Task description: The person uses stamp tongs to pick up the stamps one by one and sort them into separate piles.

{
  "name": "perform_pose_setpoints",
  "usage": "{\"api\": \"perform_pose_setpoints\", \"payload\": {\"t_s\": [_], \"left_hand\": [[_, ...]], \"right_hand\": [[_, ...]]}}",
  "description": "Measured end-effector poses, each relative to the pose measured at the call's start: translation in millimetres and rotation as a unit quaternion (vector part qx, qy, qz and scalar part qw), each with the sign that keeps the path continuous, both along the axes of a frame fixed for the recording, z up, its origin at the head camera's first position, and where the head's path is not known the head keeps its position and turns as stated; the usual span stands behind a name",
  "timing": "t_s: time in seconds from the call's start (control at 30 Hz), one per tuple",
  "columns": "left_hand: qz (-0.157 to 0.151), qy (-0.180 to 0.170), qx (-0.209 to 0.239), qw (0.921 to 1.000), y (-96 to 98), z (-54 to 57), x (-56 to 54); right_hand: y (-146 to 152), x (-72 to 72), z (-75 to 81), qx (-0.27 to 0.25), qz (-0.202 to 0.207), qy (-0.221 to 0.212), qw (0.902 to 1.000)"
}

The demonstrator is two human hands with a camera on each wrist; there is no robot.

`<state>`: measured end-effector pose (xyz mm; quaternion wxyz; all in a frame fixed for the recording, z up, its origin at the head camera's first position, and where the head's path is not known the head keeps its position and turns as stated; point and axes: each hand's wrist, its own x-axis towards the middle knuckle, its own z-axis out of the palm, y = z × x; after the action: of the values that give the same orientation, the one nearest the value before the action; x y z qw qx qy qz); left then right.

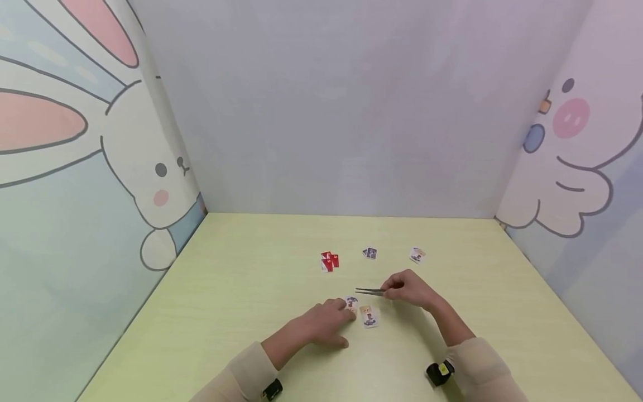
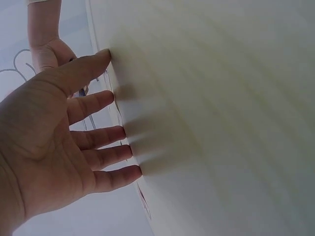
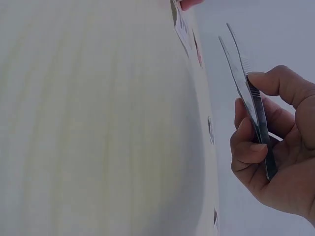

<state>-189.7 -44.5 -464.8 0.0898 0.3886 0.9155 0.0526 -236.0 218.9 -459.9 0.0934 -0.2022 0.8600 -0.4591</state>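
My right hand (image 1: 409, 288) holds metal tweezers (image 1: 369, 291) above the table, the tips pointing left and standing apart. Thumb and curled fingers grip the tweezers (image 3: 261, 118) in the right wrist view, and nothing shows between the prongs. My left hand (image 1: 326, 324) has its fingers spread, with fingertips down on the tabletop. Its fingertips overlap a small printed card (image 1: 351, 303), part of which they hide. Just right of that lies a second printed card (image 1: 369, 316), flat on the table below the tweezers.
Farther back on the pale yellow table (image 1: 251, 268) lie several red-and-white cards (image 1: 329, 261) in an overlapping group. Small dark cards (image 1: 370, 253) overlap to their right, then another printed card (image 1: 417, 255). A grey wall (image 1: 351, 111) and cartoon-printed side panels surround the table.
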Motion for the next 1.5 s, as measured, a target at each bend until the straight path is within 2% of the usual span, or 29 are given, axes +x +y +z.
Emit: {"api": "perform_pose_setpoints", "payload": {"t_s": [0.17,0.3,0.47,0.7,0.87,1.07,1.23,1.37,1.5], "left_hand": [[0.001,-0.001,0.000,1.0000,-1.4,-0.4,-0.4],[0.005,-0.008,0.001,1.0000,-2.4,0.1,-0.7],[0.009,-0.019,0.002,0.9998,-2.4,2.5,-0.3],[0.006,-0.012,0.003,0.9999,-2.1,1.9,1.3],[0.000,-0.009,0.007,0.9999,-3.5,1.2,0.9],[0.005,-0.013,0.010,0.9999,-3.2,0.9,0.9],[0.011,-0.017,0.010,0.9997,-3.0,-0.4,1.3],[0.013,-0.018,0.010,0.9997,-2.3,-1.3,1.4],[0.019,-0.021,0.010,0.9995,-1.7,-2.2,1.2]], "right_hand": [[4,-9.6,-1.4,0.025,0.046,-0.006,0.9986],[4,-18.5,-4.8,0.030,0.068,-0.009,0.9972],[4,-24.5,-6.9,0.020,0.069,-0.019,0.9973],[3,-29.6,-13.1,0.036,0.057,-0.010,0.9976],[3,-31.3,-15.3,0.058,0.057,-0.005,0.9966],[2,-29.4,-13.3,0.057,0.076,-0.013,0.9954],[4,-27.7,-10.7,0.042,0.103,-0.008,0.9938],[6,-28.7,-10.4,0.026,0.134,0.016,0.9905],[6,-29.0,-10.5,0.048,0.120,0.008,0.9915]]}}
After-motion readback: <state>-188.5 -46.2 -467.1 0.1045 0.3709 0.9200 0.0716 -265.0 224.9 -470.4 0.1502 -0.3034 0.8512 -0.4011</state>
